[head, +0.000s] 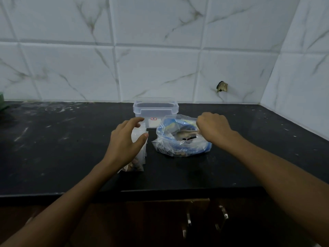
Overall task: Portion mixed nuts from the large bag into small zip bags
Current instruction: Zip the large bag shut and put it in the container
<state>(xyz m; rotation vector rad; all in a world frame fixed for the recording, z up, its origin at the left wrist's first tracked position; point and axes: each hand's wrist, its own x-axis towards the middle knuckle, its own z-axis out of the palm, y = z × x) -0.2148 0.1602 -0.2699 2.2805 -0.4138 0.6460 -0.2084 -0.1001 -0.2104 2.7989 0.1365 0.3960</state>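
Large bag (179,139) mouth seemingly faces up.

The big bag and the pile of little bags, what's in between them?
Nothing. In the head view, a bare strip of black counter separates the big bag from the little bags. The clear box stands farther back, behind that gap.

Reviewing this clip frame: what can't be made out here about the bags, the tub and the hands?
All in the head view:
- Large bag: the nuts are hidden by crinkled plastic and glare.
- Small bags: the left hand covers most of the stack, so no count.
- Right hand: fingertips curl out of sight at the bag's mouth; its grip is unclear.
- Plastic tub: label too small to read.
- Green thing: cut off by the left edge.
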